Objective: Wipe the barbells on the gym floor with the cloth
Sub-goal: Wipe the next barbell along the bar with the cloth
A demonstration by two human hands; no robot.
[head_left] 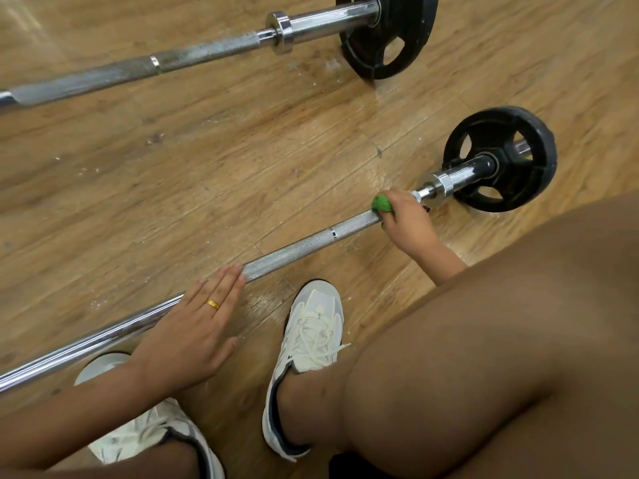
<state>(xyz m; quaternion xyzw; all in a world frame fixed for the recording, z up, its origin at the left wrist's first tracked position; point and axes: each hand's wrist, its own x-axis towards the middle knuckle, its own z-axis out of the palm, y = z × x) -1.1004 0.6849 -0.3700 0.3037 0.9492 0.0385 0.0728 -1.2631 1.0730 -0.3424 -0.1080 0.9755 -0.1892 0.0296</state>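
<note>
Right hand [404, 223] grips the green cloth [382, 203] around the near barbell [304, 247] at 3 o'clock; left hand [197, 323] presses flat, fingers straight, on its shaft at 7 o'clock.

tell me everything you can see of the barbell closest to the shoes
The near barbell is a steel bar lying on the wooden floor, diagonally from lower left to upper right. Its left stretch is smooth shiny chrome; the middle is grey knurled metal with a smooth ring. At the right end sit a chrome collar and a black plate with cut-out grips, standing on edge. The left hand rests flat on the bar; the right hand grips a green cloth round it beside the collar.
</note>
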